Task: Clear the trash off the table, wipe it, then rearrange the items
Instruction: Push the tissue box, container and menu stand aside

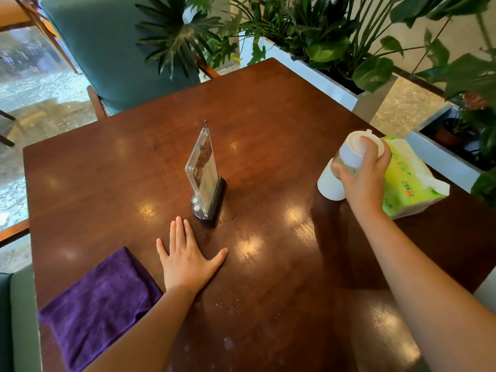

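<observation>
My right hand (363, 173) grips a white-lidded glass bottle (349, 157) with a white sleeve at its base, tilted, at the right side of the dark wooden table (268, 130). Just right of it lies a green pack of tissues (410, 178). My left hand (188, 256) rests flat on the table with fingers spread, just in front of a clear acrylic sign holder (204, 170) on a black base. A folded purple cloth (102, 304) lies at the near left corner, partly under my left forearm. Small crumbs and smears (228, 304) dot the near tabletop.
A teal chair (112, 49) stands beyond the table's far edge. White planter boxes (322, 76) with leafy plants run along the far right side. A teal seat (16, 318) sits at the near left.
</observation>
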### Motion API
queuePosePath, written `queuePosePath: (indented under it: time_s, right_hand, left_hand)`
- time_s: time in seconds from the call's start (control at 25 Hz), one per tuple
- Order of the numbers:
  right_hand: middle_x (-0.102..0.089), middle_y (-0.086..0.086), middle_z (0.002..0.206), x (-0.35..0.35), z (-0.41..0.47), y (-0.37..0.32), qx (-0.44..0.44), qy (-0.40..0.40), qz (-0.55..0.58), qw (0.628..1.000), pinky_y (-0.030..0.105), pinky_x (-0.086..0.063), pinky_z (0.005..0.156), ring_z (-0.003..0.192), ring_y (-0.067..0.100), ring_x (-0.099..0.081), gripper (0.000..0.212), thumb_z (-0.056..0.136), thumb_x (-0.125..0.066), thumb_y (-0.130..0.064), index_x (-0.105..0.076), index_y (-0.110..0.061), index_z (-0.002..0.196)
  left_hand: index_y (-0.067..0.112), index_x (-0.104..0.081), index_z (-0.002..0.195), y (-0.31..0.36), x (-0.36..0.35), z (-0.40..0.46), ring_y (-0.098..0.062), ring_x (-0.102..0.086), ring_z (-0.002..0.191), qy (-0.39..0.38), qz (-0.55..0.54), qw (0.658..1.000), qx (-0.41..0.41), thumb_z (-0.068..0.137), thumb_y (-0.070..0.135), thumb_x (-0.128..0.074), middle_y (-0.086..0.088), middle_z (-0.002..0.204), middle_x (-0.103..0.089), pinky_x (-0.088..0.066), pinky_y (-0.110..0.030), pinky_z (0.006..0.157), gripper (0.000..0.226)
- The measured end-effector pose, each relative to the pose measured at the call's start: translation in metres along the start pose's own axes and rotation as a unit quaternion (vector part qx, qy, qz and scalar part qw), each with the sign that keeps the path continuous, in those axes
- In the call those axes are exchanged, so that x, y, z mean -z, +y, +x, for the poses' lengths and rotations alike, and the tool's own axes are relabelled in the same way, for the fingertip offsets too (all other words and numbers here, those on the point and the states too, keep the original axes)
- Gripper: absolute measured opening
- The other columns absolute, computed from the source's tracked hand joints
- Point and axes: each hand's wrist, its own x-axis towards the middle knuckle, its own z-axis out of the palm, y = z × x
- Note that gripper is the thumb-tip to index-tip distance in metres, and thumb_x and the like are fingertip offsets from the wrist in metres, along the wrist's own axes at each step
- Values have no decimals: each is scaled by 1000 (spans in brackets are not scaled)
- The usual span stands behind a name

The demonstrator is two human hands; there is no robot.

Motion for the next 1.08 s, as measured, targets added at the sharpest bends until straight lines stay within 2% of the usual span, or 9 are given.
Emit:
queuePosePath:
  time_s: [0.12,0.24,0.44,0.6,0.72,0.8,0.88,0.96,1.08]
  right_hand:
    - [-15,26,149,5,-1,-1,14,-7,-67,998,48,-45,93,129,43,-32,75,76,-75,-23,-31,-21,137]
    - [-27,21,143,10,-7,0,44,1,-126,991,46,-52,72,107,41,-50,75,70,-79,-17,-35,-24,130]
    - [-29,19,143,12,-5,1,38,-22,-147,988,46,-52,69,106,40,-49,76,66,-82,-12,-38,-23,127]
    - [-26,18,146,15,-8,-9,15,-35,-144,989,50,-51,74,112,40,-47,76,68,-82,-16,-38,-25,129]
    - [-21,25,149,17,-24,-34,-16,15,-137,990,56,-36,99,134,42,-28,81,69,-78,-34,-37,-20,137]
    - [-19,26,149,12,-39,-81,22,39,-55,998,56,-28,107,138,39,-19,81,72,-70,-47,-35,-18,140]
    - [-20,21,151,-4,-58,-143,47,-17,69,996,56,-32,106,139,35,-19,82,72,-61,-59,-34,-22,140]
    - [-15,16,154,-17,-80,-202,41,-101,138,984,57,-33,105,141,33,-15,93,68,-57,-72,-22,-29,144]
    - [-10,15,157,-32,-101,-243,61,-160,125,977,53,-38,103,143,32,-13,99,72,-64,-63,-7,-33,147]
  left_hand:
    - [9,-5,147,0,0,0,-14,8,144,1,-4,1000,-2,64,90,-18,-6,158,-3,2,-50,115,116]
    - [9,-4,147,0,0,0,-14,8,144,2,-3,1000,-2,64,90,-18,-6,158,-3,3,-50,114,117]
    - [9,-4,147,0,2,0,-14,9,144,-1,-4,1000,-2,64,90,-16,-6,159,-2,2,-50,115,117]
    - [9,-5,147,0,3,-1,-14,8,144,2,-2,1000,-1,64,89,-18,-6,158,-3,2,-50,115,117]
    - [9,-6,147,0,1,-1,-14,8,144,6,-5,1000,1,64,89,-20,-6,158,-4,1,-51,115,117]
    - [9,-5,147,1,1,0,-14,9,144,4,-4,1000,2,64,89,-21,-6,158,-3,2,-51,115,117]
    - [9,-2,147,2,2,0,-14,11,144,-8,1,1000,5,64,88,-21,-5,158,0,4,-50,115,116]
    - [11,-1,148,2,5,-1,-14,13,143,-17,-7,1000,7,64,85,-21,-5,159,2,5,-51,114,114]
    - [14,-2,148,1,10,-2,-18,14,143,-43,-13,999,-10,61,78,-7,-6,159,1,8,-53,114,109]
